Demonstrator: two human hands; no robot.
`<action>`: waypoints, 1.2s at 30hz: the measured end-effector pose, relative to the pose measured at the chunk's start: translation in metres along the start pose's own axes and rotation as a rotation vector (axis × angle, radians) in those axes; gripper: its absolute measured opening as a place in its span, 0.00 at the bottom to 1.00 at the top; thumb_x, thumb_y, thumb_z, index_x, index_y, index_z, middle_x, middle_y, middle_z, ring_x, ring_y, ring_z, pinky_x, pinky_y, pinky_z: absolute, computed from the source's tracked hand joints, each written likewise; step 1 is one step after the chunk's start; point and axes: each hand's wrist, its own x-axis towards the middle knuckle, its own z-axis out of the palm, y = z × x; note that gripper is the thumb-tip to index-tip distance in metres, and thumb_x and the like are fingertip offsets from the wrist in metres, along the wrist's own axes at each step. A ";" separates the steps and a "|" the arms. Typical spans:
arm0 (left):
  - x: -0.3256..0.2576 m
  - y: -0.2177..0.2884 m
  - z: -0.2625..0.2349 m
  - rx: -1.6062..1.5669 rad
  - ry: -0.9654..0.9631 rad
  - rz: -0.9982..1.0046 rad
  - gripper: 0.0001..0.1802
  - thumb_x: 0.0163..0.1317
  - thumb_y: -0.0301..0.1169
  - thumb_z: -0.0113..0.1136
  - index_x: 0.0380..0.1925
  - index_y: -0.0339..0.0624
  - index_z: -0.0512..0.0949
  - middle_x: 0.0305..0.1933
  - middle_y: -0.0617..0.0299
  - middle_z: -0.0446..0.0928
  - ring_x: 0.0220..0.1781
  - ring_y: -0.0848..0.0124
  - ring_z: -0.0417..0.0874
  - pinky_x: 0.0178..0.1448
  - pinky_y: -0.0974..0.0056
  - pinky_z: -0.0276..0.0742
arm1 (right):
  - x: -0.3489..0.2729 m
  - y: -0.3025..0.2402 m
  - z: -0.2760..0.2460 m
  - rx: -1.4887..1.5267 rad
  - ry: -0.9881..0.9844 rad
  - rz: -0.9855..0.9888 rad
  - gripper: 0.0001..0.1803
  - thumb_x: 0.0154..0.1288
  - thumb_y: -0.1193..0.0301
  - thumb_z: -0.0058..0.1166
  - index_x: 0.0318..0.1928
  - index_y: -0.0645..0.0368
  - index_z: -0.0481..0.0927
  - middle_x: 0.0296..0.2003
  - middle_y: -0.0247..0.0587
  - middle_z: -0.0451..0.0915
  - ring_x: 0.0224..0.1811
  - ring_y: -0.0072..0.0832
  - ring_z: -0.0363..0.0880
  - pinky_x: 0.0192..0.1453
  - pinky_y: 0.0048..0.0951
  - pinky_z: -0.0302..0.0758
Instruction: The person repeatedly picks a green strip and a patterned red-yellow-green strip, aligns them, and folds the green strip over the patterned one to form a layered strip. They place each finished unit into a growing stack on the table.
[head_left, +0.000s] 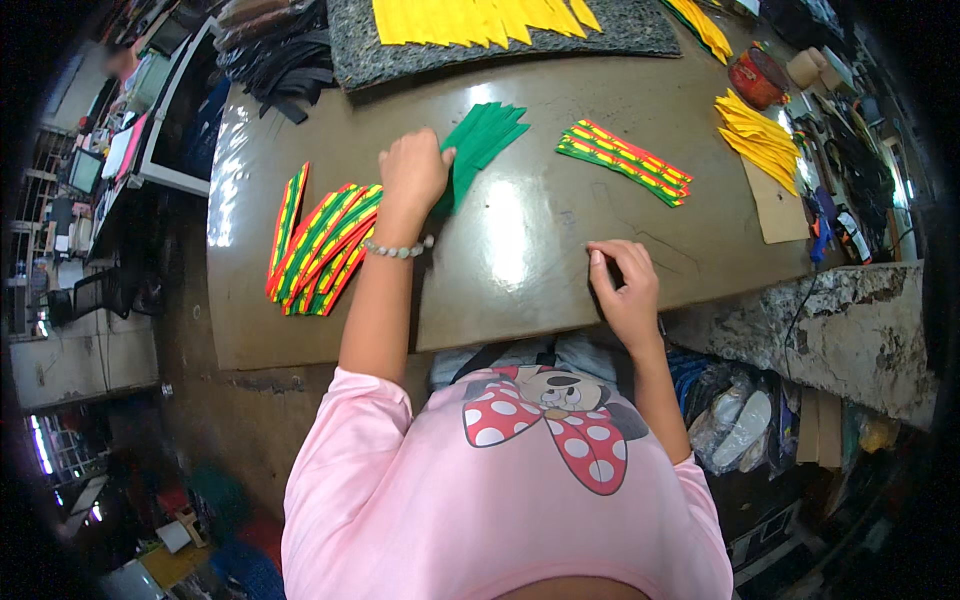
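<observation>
My left hand (pixel 415 172), with a beaded bracelet at its wrist, is closed over the left part of the table. Its thumb lies against a fanned bundle of green fabric strips (pixel 484 145); what the curled fingers hold is hidden. Below and left of this hand lies a pile of red, green and yellow striped strips (pixel 325 245), with one strip (pixel 291 215) set apart at its left. My right hand (pixel 626 288) hovers near the table's front edge, thumb and forefinger close together. Nothing I can name shows between them. Beyond it rests a smaller group of striped strips (pixel 625 162).
Yellow strips (pixel 480 20) lie on a grey speckled board (pixel 510 62) at the far side of the brown table (pixel 540 290). More yellow strips (pixel 758 135), a piece of cardboard (pixel 770 205) and a red round container (pixel 758 77) are at right. Dark straps (pixel 290 70) sit far left.
</observation>
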 end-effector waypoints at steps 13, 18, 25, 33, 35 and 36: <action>-0.065 -0.010 -0.031 -0.588 0.089 -0.025 0.12 0.66 0.32 0.63 0.36 0.31 0.78 0.39 0.40 0.81 0.41 0.45 0.82 0.45 0.54 0.77 | 0.031 -0.023 0.089 -0.459 -0.294 -0.455 0.26 0.74 0.60 0.49 0.69 0.53 0.70 0.71 0.39 0.68 0.73 0.42 0.63 0.72 0.52 0.62; -0.069 -0.014 -0.098 -0.876 0.554 -0.069 0.07 0.73 0.32 0.60 0.40 0.40 0.75 0.37 0.65 0.76 0.39 0.78 0.76 0.44 0.70 0.72 | 0.022 -0.031 0.095 -0.533 -0.261 -0.361 0.26 0.72 0.60 0.51 0.67 0.53 0.72 0.69 0.41 0.68 0.71 0.44 0.65 0.72 0.52 0.62; -0.124 0.019 -0.114 -1.084 0.175 0.392 0.16 0.66 0.20 0.63 0.53 0.39 0.79 0.48 0.57 0.83 0.47 0.73 0.84 0.50 0.67 0.80 | 0.097 -0.018 0.083 0.031 0.013 -0.246 0.18 0.68 0.67 0.56 0.56 0.56 0.80 0.58 0.46 0.75 0.60 0.47 0.72 0.67 0.46 0.67; -0.103 0.028 -0.044 -0.483 -0.321 0.476 0.17 0.59 0.32 0.69 0.48 0.42 0.82 0.45 0.55 0.79 0.47 0.54 0.80 0.55 0.55 0.76 | 0.117 0.067 0.006 -0.186 -0.178 -0.156 0.10 0.63 0.71 0.61 0.43 0.62 0.85 0.44 0.46 0.80 0.53 0.45 0.76 0.60 0.42 0.74; -0.099 0.028 -0.046 -0.475 -0.167 0.506 0.16 0.60 0.33 0.69 0.48 0.43 0.82 0.45 0.55 0.78 0.50 0.54 0.79 0.57 0.56 0.75 | 0.117 0.069 0.005 -0.205 -0.228 -0.182 0.10 0.63 0.70 0.61 0.42 0.63 0.85 0.44 0.46 0.80 0.52 0.44 0.76 0.60 0.42 0.74; -0.096 0.031 -0.046 -0.510 -0.143 0.519 0.16 0.60 0.33 0.68 0.48 0.42 0.82 0.47 0.55 0.78 0.51 0.54 0.78 0.58 0.55 0.74 | 0.119 0.069 0.003 -0.225 -0.252 -0.206 0.10 0.63 0.70 0.61 0.42 0.63 0.85 0.44 0.47 0.80 0.53 0.44 0.76 0.59 0.41 0.74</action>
